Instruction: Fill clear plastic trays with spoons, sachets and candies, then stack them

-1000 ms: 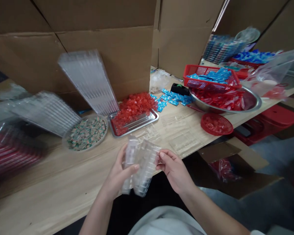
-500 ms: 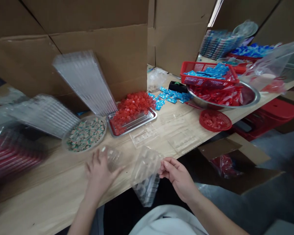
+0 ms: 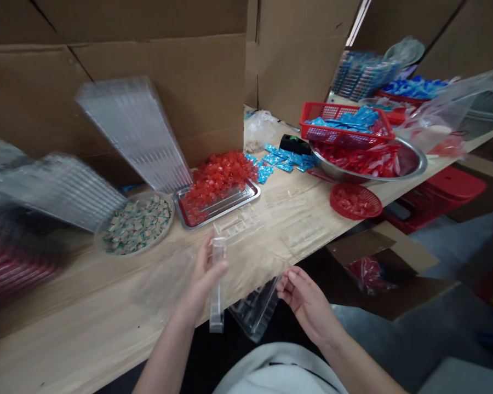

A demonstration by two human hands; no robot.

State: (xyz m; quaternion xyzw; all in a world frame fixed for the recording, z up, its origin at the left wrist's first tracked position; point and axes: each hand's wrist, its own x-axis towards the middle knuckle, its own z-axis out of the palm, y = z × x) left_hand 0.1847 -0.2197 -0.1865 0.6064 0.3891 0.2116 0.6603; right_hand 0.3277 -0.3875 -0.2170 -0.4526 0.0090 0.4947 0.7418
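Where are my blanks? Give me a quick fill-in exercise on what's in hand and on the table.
1. The long, narrow clear piece seen edge-on is in the person's ____.
2. The rectangular basket above the metal bowl holds packets coloured ____.
3. The metal tray bears a heap of pieces coloured ____.

Missing words: left hand; blue; red.

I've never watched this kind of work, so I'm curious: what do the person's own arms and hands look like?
The left hand and right hand are bare, with no glove, watch or bracelet showing. The forearms are bare too, no sleeve in view. Below, a pale garment shows, with a thin dark line across it.
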